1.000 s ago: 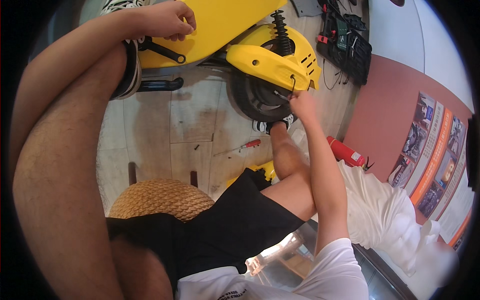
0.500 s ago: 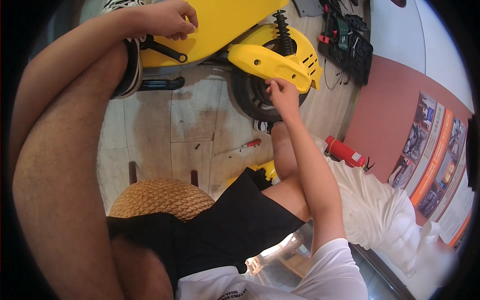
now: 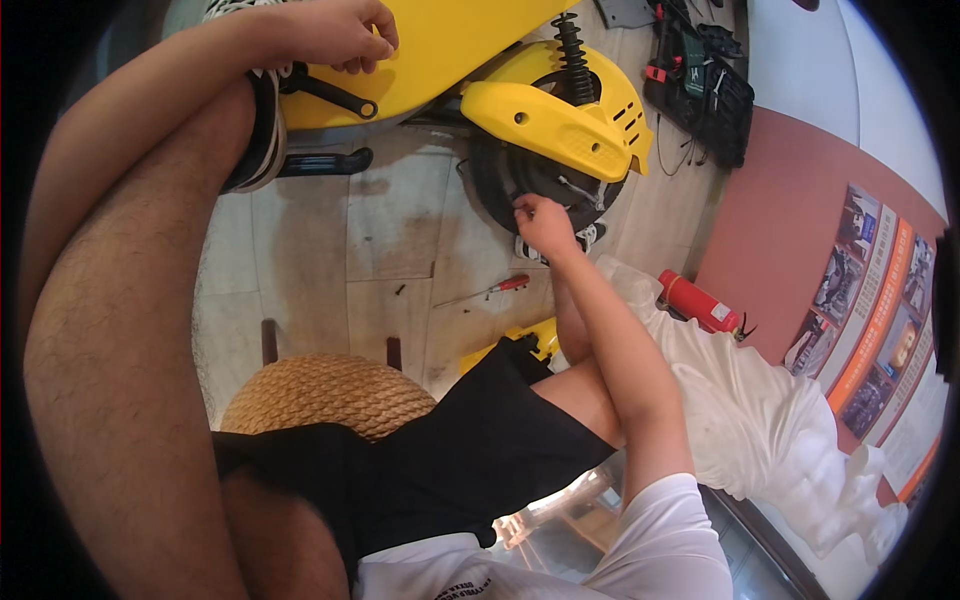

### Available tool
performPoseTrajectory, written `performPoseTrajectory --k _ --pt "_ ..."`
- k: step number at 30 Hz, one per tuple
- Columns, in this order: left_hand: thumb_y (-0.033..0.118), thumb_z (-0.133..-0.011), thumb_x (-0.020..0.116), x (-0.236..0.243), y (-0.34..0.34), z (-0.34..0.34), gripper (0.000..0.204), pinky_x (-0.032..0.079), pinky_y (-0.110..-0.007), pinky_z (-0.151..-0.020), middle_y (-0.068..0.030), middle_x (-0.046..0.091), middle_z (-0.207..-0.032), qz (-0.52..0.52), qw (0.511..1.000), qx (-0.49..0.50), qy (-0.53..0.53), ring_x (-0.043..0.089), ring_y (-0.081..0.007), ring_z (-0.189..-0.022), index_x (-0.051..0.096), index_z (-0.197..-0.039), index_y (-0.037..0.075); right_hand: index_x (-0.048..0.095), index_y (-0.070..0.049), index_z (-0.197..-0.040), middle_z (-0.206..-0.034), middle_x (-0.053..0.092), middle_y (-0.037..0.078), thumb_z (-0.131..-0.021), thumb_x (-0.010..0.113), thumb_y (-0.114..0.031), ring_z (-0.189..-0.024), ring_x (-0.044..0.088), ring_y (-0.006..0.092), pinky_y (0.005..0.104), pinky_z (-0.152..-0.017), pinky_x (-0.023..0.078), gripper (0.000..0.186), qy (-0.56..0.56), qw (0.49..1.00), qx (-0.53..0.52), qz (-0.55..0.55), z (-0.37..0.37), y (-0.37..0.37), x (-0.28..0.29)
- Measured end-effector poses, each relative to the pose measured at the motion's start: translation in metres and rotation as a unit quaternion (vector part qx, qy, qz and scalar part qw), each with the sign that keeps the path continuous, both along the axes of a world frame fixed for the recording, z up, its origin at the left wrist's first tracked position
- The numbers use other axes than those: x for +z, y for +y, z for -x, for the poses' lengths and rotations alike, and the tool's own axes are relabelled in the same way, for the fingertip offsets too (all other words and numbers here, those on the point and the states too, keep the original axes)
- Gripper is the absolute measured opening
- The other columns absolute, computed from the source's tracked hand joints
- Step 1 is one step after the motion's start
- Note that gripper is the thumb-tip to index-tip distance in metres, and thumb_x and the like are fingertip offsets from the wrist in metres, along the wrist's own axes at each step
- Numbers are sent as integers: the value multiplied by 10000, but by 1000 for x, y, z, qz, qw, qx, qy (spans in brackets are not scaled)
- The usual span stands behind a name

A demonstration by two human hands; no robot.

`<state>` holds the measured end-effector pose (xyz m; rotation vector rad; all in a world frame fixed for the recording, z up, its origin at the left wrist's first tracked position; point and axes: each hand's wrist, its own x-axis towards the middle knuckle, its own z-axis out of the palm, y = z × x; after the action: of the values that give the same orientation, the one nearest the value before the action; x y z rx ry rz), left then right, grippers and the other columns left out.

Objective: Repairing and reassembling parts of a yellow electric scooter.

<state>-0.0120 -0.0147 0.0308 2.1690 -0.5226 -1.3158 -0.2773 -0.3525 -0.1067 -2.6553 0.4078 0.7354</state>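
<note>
A yellow scooter stands tilted in the view, its smooth body panel at the top. Over that panel hangs my left hand, fingers loosely bent and open, with nothing seen in them. My right hand is at the lower side of the black wheel, thumb and fingers pinched together; whatever they hold, if anything, is hidden. Above the right hand is the yellow wheel cover with two round holes, beside a black coil-spring shock absorber. A pale, thin fitting shows on the wheel.
On the floor lie a screwdriver with a red handle and a small dark screw. A woven stool is near my legs. To the right are a red fire extinguisher, white crumpled cloth and an opened black tool case.
My right hand has moved from the yellow cover's lower edge down and a little left, to the wheel. The left hand stays over the yellow panel.
</note>
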Motion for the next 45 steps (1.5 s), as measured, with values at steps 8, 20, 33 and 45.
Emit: performPoseTrajectory --k 8,20,33,45 --pt "188 -994 555 -50 13 0 290 501 -265 -743 -55 627 -876 100 992 26 -69 589 -119 -782 611 -1218 13 539 -28 -1194 -1060 647 258 -848 583 -125 -983 636 426 492 -861 518 363 33 987 140 -75 34 78 -30" --pt "178 -999 570 -15 18 7 247 465 -245 -840 0 550 -858 114 988 98 30 543 -92 -871 592 -1193 27 322 -60 -1507 -1407 487 244 -937 579 -255 -1302 473 390 489 -1047 417 655 -118 979 -102 130 5 111 -184" --pt "165 -995 580 -21 16 1 245 464 -257 -837 -4 581 -876 82 990 106 39 555 -94 -857 585 -1196 26 596 -40 -1144 -1108 664 147 -915 507 -117 -1075 651 301 466 -899 528 257 17 1000 -15 15 0 121 -134" --pt "161 -993 570 -13 25 1 239 470 -260 -855 -12 583 -878 55 992 109 23 566 -102 -868 584 -1188 25 599 -80 -1303 -1353 580 155 -949 510 -178 -1297 484 359 483 -1127 322 377 -221 925 -304 -50 14 90 -157"
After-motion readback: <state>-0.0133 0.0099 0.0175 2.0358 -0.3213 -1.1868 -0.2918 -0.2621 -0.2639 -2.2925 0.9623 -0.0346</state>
